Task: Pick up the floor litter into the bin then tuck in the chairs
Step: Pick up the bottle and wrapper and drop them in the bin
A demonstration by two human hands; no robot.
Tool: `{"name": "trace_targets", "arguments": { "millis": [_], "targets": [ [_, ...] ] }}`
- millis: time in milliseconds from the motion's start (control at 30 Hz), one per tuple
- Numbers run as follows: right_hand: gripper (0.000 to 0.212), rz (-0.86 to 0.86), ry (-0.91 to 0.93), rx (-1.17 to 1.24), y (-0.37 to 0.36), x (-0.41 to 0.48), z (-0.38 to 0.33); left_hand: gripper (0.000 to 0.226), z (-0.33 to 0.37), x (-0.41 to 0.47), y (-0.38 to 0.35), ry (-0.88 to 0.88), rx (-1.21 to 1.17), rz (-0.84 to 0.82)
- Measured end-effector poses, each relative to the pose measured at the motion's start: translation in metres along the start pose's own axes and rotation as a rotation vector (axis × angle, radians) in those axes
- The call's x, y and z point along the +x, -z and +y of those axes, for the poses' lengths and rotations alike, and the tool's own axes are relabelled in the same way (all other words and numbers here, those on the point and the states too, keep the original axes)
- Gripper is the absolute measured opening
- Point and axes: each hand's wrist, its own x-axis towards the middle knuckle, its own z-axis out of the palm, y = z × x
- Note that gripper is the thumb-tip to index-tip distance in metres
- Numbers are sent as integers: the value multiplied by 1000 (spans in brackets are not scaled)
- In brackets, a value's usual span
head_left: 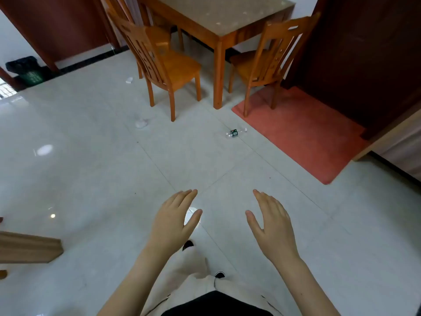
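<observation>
My left hand point(174, 218) and my right hand point(271, 221) hover palm-down over the pale tiled floor, fingers apart, holding nothing. Ahead lies a clear plastic bottle point(234, 132) with a green label, just left of the red mat. A crumpled white paper point(141, 123) sits further left, and another white scrap point(129, 80) lies beyond it near the chairs. A green bin point(30, 75) with a black liner stands at the far left wall. Two wooden chairs, the left chair point(168, 65) and the right chair point(264, 62), stand pulled out from the wooden table point(218, 21).
A red mat point(303, 133) lies at the right under the right chair's legs. Dark wooden doors stand at the back left and right. A wooden furniture edge point(29, 247) juts in at the lower left. My light trousers and dark shoes show below my hands.
</observation>
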Motion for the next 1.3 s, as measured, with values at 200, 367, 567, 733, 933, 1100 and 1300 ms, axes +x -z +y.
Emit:
{"name": "trace_targets", "arguments": {
  "millis": [200, 367, 567, 733, 933, 1100, 1300],
  "targets": [
    [67, 14, 26, 3, 0, 60, -7, 54, -3, 61, 9, -31, 4, 66],
    [66, 21, 31, 11, -9, 128, -16, 54, -27, 120, 9, -30, 7, 51],
    [63, 29, 14, 15, -15, 232, -38, 55, -68, 228, 32, -44, 6, 35],
    [61, 64, 30, -12, -7, 322, -61, 54, -98, 325, 73, -91, 20, 68],
    [60, 86, 24, -32, -3, 400, -75, 53, -122, 403, 83, -86, 2, 58],
    [62, 51, 10, -43, -6, 468, -60, 55, -131, 460, 59, -50, -30, -9],
    [62, 50, 20, -37, 1, 580, -33, 54, -124, 572, 43, -86, 21, -34]
  ]
}}
